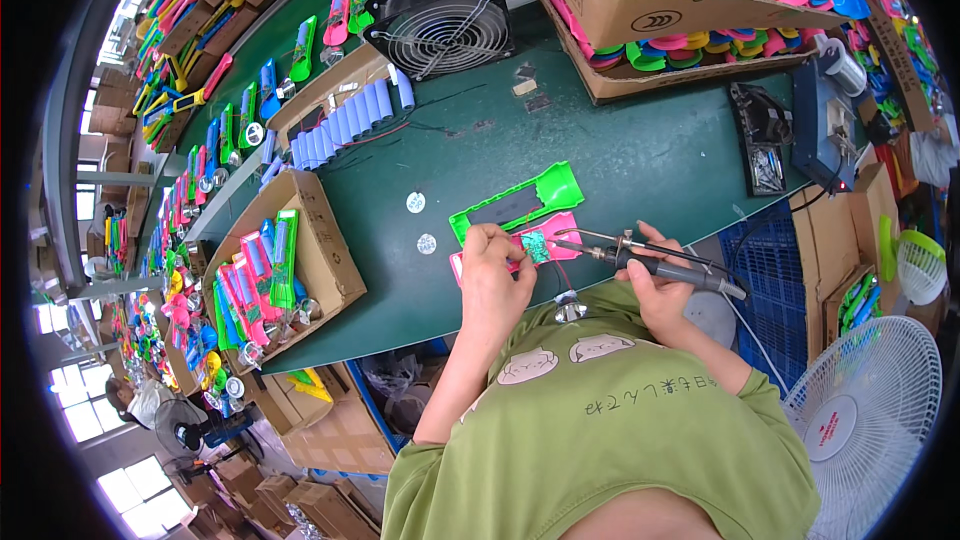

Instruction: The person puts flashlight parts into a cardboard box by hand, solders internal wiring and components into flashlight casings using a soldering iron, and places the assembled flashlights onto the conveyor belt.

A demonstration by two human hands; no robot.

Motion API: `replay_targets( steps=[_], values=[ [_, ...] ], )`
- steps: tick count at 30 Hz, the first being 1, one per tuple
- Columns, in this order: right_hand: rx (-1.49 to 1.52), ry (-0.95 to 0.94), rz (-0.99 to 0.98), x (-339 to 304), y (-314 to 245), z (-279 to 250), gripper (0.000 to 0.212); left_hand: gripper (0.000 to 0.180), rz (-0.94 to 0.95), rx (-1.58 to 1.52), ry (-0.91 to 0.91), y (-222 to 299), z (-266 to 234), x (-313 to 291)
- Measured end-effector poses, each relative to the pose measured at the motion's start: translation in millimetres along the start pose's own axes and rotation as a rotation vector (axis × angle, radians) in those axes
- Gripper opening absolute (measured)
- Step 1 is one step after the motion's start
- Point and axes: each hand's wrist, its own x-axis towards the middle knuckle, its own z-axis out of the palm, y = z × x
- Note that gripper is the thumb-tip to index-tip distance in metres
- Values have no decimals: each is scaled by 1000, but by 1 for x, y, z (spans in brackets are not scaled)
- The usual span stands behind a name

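Note:
On the green bench a pink plastic housing [567, 226] lies in front of a green plastic housing [560, 186]. A small green circuit board [536, 248] sits in the pink one. My left hand [493, 275] is over the pink housing's left part, fingers pinched beside the board; what they pinch is hidden. Gripped in my right hand [655, 297] is a soldering iron [672, 271], its tip pointing left at the board. A thin metal tube beside the iron also reaches toward the board. A silver reflector cup [570, 308] is at the bench edge, near a red wire.
Purple battery cells [345, 125] stand in a row at the back left. A black fan [445, 25] is behind. Cardboard boxes [335, 250] of coloured housings flank the bench. At right are a blue soldering station [828, 120], a solder spool [843, 68] and a white fan [865, 410].

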Motion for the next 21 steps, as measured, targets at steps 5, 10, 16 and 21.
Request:
replay_targets(
  steps=[5, 10, 16, 21],
  values=[
    [-46, -17, 29, -3, 0, -2, 21, 12, 4, 11, 1, 1, 1, 0],
    [-54, -26, -24, -2, 2, -3, 22, 13, 3, 47, -6, 2, 1, 1],
    [-35, -24, -8, -4, 5, -6, 22, 14, 24, 36, 15, 2, 2, 0],
    [8, -3, 37, -4, -2, -3, 24, 16, -2, -27, 32, 5, 1, -4]
  ],
)
